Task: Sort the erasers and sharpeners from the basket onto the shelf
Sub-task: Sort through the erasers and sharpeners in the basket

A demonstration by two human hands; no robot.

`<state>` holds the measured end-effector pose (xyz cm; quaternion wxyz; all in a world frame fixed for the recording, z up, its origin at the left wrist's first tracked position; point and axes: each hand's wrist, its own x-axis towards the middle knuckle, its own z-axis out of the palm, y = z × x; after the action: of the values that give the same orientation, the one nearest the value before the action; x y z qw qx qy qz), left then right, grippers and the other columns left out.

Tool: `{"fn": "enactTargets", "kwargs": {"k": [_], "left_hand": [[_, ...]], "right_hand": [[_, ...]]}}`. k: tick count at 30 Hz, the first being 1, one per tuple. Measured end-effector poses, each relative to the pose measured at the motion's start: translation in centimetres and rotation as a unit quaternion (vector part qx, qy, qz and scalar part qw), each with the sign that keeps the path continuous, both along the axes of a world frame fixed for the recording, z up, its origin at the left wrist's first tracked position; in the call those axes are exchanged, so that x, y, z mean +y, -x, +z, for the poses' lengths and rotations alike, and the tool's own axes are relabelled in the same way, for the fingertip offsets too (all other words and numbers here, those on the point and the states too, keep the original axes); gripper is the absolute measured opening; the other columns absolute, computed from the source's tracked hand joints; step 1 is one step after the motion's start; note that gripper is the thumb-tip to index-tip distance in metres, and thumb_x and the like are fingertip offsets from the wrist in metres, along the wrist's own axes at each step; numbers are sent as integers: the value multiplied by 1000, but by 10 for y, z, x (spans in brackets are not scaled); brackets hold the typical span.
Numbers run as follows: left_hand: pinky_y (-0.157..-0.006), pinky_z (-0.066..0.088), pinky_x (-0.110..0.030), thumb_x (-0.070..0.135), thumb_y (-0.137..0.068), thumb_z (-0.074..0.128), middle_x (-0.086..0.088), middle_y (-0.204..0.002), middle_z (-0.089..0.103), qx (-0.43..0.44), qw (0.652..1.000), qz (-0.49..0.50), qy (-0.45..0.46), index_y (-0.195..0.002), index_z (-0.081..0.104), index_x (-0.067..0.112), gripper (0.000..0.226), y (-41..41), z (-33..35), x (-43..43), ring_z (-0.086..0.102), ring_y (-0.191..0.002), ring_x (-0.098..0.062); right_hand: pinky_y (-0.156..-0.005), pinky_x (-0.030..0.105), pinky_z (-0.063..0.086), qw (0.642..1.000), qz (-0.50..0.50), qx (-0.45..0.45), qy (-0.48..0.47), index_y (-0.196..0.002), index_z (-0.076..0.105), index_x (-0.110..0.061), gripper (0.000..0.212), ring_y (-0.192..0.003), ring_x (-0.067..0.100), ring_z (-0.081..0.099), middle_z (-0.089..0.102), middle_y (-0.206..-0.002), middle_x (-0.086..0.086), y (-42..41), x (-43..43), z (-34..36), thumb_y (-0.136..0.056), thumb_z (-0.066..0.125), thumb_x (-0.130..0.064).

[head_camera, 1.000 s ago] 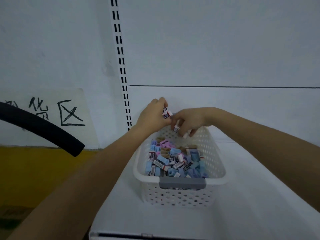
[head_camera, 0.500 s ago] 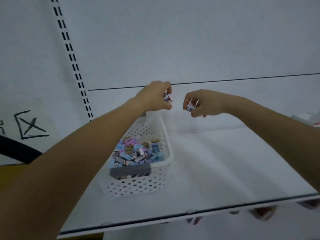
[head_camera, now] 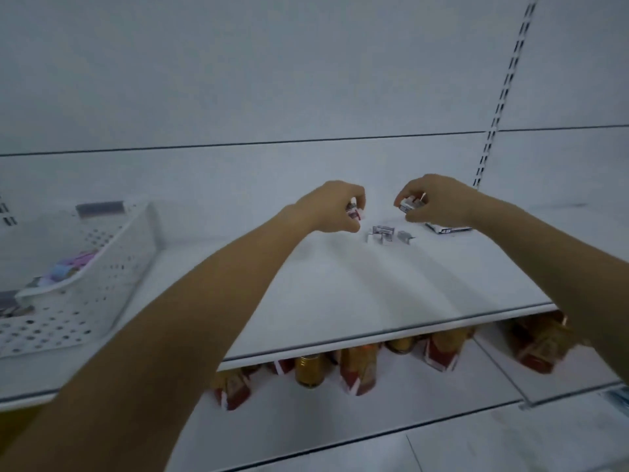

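I am reading the shelf [head_camera: 340, 294] as plain white. The basket [head_camera: 102, 277] is showing white walls dotted with round holes, a grey handle [head_camera: 100, 209], and pastel purple and blue pieces [head_camera: 77, 262] inside. The left eraser [head_camera: 354, 212] is showing white, red and black bars; the right eraser [head_camera: 406, 205], white with black bars. The packages [head_camera: 357, 373] below are showing red and gold.

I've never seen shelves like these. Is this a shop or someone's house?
Most likely a shop. Slotted rails run up the wall behind the white shelf, boxed bottles crowd the shelf below, and a basket of stock stands near a group of erasers.
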<state>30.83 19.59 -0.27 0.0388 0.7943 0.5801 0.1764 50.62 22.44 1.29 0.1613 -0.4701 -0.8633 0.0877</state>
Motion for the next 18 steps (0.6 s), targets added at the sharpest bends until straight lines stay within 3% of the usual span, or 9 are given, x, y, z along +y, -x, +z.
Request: {"fn": "enactTargets", "kwargs": {"k": [10, 14, 18], "left_hand": [[-81, 39, -26, 15, -78, 65, -13, -111, 51, -49, 998, 18, 42, -120, 53, 11, 44, -48, -58, 60, 49, -102, -24], [-77, 36, -25, 22, -77, 65, -5, -97, 47, -110, 993, 4, 40, -113, 58, 10, 38, -47, -88, 76, 50, -105, -31], [-106, 22, -25, 42, -81, 63, -5, -143, 31, -116, 992, 28, 36, -137, 41, 24, 63, -46, -111, 84, 27, -132, -20]], "right_hand": [[-75, 23, 33, 999, 2, 44, 24, -124, 49, -14, 44, -89, 17, 44, 54, -113, 11, -31, 59, -64, -82, 60, -6], [-87, 20, 30, 998, 9, 54, 24, -128, 48, -10, 44, -111, 23, 47, 52, -125, 12, -22, 78, -89, -85, 55, -5], [-96, 18, 23, 997, 27, 75, -18, -128, 49, -8, 43, -122, 27, 42, 51, -129, 12, -22, 88, -121, -86, 50, -15]]}}
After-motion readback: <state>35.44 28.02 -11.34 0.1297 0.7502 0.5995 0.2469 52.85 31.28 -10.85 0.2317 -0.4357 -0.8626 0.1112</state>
